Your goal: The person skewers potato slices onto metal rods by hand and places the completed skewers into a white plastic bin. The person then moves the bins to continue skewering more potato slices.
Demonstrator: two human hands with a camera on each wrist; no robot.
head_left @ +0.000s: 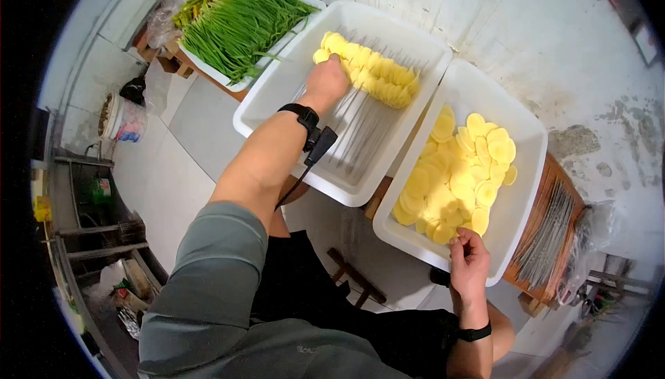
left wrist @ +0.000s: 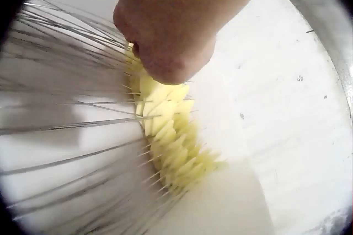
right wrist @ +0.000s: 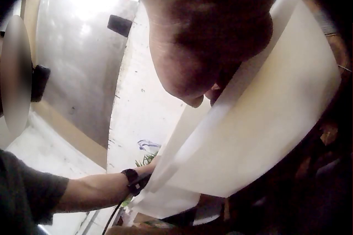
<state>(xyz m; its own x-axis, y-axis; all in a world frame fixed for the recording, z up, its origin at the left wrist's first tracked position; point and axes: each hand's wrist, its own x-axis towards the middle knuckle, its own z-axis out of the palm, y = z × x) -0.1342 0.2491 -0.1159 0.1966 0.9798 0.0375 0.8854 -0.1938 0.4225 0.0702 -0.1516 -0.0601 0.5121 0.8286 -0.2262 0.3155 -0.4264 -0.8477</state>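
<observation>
At far left lie green chives (head_left: 242,26); next, the left hand (head_left: 325,83) touches the left end of the threaded potato slices (head_left: 379,73), which sit in the middle tray (head_left: 325,184) towards its far edge, metal skewers (head_left: 364,137) running from them towards the near edge; what its fingers hold is hidden, so I cannot tell if they are clamped; laying each skewer flat and parallel, slices level with the neighbouring row, should keep the thin rounds from tearing; further right, loose potato slices (head_left: 450,178) fill the right tray (head_left: 518,195) mostly towards its near-left corner; the right hand (head_left: 471,265) is at that tray's near edge, fingers curled close together, though I cannot tell whether a slice is pinched between them; lifting slices singly would suit best; spare skewers (head_left: 547,240) lie beyond the tray's right edge.
</observation>
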